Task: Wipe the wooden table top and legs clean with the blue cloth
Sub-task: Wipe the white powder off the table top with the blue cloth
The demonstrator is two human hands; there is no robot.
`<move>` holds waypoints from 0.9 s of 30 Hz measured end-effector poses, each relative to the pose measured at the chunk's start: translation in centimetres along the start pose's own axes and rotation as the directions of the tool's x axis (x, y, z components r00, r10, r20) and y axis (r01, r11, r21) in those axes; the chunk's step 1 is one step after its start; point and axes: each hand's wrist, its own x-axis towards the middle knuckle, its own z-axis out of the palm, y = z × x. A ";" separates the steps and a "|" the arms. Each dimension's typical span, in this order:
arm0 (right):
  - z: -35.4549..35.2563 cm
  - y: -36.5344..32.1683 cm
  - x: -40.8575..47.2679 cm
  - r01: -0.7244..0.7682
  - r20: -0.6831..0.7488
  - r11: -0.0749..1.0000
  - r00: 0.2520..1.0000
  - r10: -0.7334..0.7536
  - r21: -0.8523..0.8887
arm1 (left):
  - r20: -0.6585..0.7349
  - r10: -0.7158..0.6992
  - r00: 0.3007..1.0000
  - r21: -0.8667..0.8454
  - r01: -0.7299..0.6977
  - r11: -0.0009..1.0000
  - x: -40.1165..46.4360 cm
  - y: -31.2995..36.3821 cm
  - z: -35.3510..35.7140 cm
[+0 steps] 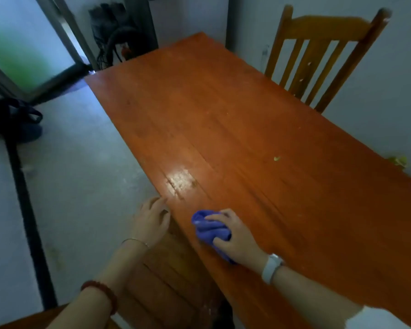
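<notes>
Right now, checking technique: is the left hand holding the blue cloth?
No, the right hand grips the blue cloth on the table top; the left hand rests at the table's edge.

White watch (272,267), red beaded bracelet (100,293)

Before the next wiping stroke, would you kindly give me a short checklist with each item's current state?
1. Blue cloth gripped by right hand: ok.
2. Cloth on the wooden table top: ok.
3. Left hand at the table's near-left edge, holding nothing: ok.
4. Path ahead clear: not ok, a yellowish scrap lies on the top.
5. Table legs' state: cannot tell, hidden.
</notes>
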 end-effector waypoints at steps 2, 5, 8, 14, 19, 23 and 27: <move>-2.8 1.4 -0.3 -0.154 -0.240 0.986 0.961 0.136 -0.058 | 0.044 0.065 0.997 0.009 -0.065 0.998 -1.2 0.9 1.2; -7.1 4.2 -0.3 -0.361 -0.447 0.921 0.855 0.263 -0.148 | 0.071 0.114 0.991 0.059 -0.118 0.991 -2.2 2.9 3.3; -11.2 6.8 0.2 -0.572 -0.634 0.808 0.680 0.367 -0.145 | 0.066 0.095 0.993 0.111 -0.102 0.989 -2.8 3.8 5.0; -15.7 9.8 2.6 -0.798 -0.732 0.598 0.451 0.510 -0.075 | 0.082 0.095 0.992 0.126 -0.105 0.986 -2.7 1.8 7.0; -6.7 5.6 4.7 -0.467 -0.511 0.782 0.829 0.226 -0.412 | 0.163 0.117 0.980 0.089 -0.132 0.987 -2.4 0.9 5.8; 2.8 0.0 -1.0 0.052 -0.078 0.878 0.992 -0.101 -0.475 | 0.140 0.050 0.989 0.176 -0.074 0.982 -3.8 -0.5 1.9; 6.2 -4.5 -7.7 0.141 0.406 0.937 0.914 0.002 -0.320 | 0.097 0.054 0.994 0.269 -0.079 0.960 -7.9 -2.1 -3.9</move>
